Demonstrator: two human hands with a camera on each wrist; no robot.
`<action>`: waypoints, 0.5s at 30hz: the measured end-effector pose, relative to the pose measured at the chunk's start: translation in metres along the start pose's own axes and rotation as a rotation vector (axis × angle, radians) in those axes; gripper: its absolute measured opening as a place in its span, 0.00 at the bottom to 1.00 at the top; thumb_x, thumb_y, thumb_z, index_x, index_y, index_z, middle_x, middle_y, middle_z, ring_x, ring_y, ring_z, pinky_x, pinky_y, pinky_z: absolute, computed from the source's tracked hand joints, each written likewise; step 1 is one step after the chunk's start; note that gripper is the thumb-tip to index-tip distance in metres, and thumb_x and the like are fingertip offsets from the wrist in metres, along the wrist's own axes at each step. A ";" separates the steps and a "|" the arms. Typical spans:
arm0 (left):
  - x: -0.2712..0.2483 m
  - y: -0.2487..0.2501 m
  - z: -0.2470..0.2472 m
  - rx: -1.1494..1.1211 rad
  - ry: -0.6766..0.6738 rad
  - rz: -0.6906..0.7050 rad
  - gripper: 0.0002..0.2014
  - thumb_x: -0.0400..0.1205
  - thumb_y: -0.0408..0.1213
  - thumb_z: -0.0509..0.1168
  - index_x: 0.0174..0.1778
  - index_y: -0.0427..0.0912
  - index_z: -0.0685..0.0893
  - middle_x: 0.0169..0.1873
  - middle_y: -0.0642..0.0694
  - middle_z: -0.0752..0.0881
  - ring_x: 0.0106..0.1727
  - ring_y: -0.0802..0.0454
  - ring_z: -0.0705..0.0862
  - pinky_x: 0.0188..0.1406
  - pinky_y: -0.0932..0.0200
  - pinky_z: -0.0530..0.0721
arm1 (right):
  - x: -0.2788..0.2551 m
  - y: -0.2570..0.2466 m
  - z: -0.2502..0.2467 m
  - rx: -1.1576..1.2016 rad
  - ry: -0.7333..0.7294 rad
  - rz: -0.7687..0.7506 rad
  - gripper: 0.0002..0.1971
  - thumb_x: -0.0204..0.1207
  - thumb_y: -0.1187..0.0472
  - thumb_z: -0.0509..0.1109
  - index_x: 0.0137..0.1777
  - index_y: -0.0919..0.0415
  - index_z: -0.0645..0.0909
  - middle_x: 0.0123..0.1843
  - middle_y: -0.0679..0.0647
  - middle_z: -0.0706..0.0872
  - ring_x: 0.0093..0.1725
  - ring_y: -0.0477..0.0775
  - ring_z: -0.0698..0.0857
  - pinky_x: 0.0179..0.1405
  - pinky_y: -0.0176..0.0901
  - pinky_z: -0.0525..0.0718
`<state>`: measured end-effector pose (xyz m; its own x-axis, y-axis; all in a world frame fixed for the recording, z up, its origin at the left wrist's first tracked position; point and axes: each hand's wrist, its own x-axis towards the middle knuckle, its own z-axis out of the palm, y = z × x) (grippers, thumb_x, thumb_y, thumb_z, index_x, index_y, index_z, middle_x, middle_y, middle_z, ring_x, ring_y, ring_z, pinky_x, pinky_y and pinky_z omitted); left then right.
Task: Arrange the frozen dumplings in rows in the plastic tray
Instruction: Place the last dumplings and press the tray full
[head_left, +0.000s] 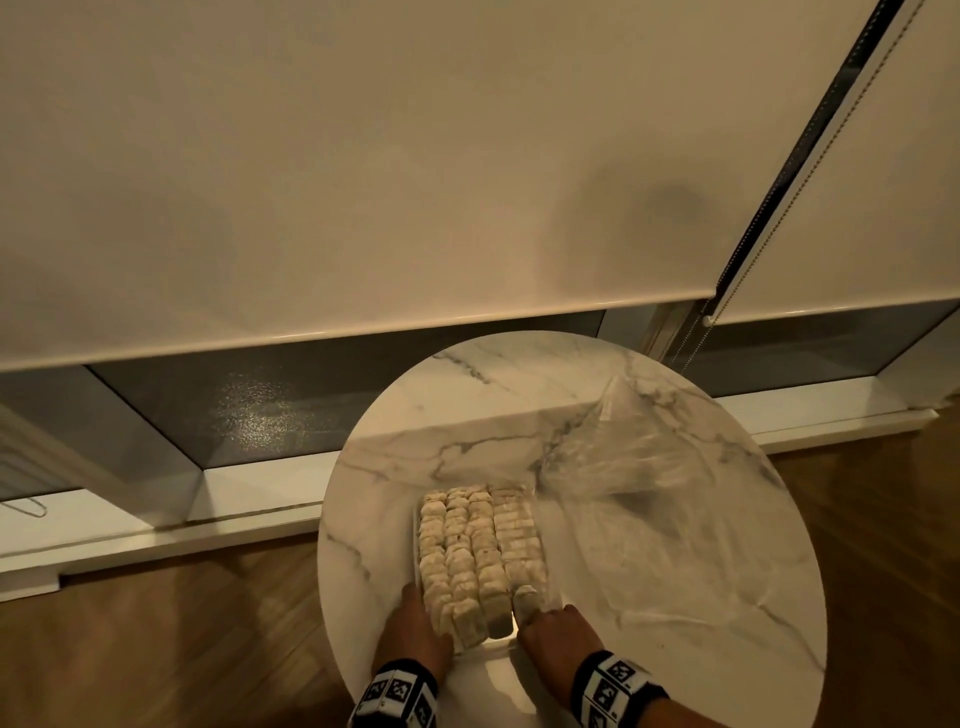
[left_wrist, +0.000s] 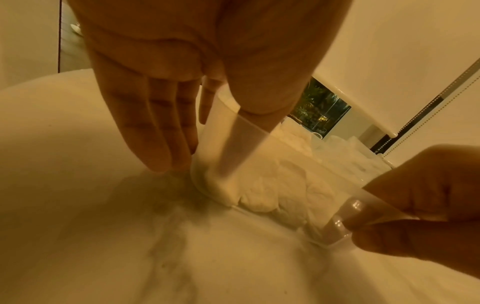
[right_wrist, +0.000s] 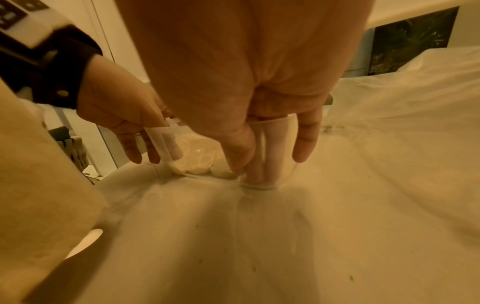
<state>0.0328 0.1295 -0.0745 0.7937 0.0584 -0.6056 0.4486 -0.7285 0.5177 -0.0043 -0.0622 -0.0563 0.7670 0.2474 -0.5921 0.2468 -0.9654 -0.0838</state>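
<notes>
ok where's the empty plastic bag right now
In the head view the clear plastic bag lies crumpled on the round marble table, to the right of the plastic tray of dumplings and beyond the right hand.

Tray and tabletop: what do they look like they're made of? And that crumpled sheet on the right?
Tray: thin translucent plastic, since fingers and dumplings show hazily through its wall.
Tabletop: glossy white with grey veins, so marble or a marble-look slab; I cannot tell which.
Sheet: clear, wrinkled plastic film or bag; the veining shows through it.
</notes>
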 end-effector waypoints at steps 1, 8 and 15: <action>0.003 0.001 -0.002 -0.007 0.015 -0.008 0.23 0.78 0.59 0.64 0.63 0.52 0.69 0.64 0.43 0.84 0.63 0.43 0.84 0.59 0.55 0.81 | 0.004 -0.001 -0.004 -0.002 0.003 -0.006 0.19 0.83 0.70 0.53 0.70 0.74 0.74 0.70 0.72 0.78 0.63 0.72 0.83 0.64 0.62 0.74; 0.009 0.004 -0.011 0.094 0.149 -0.006 0.41 0.73 0.61 0.67 0.78 0.55 0.56 0.70 0.44 0.73 0.70 0.42 0.76 0.67 0.48 0.78 | 0.017 -0.006 -0.026 -0.099 0.049 0.019 0.19 0.81 0.69 0.57 0.71 0.69 0.76 0.69 0.69 0.78 0.68 0.70 0.77 0.67 0.65 0.71; -0.013 0.025 0.010 0.581 0.118 0.487 0.18 0.80 0.56 0.53 0.61 0.55 0.78 0.63 0.52 0.78 0.68 0.49 0.75 0.63 0.52 0.72 | 0.022 -0.009 -0.019 -0.246 0.181 -0.002 0.21 0.67 0.55 0.68 0.61 0.58 0.85 0.58 0.63 0.87 0.60 0.65 0.85 0.72 0.77 0.61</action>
<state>0.0299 0.1035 -0.0600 0.8995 -0.3123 -0.3057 -0.2250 -0.9306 0.2888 0.0216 -0.0465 -0.0530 0.8539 0.2815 -0.4377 0.3678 -0.9215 0.1248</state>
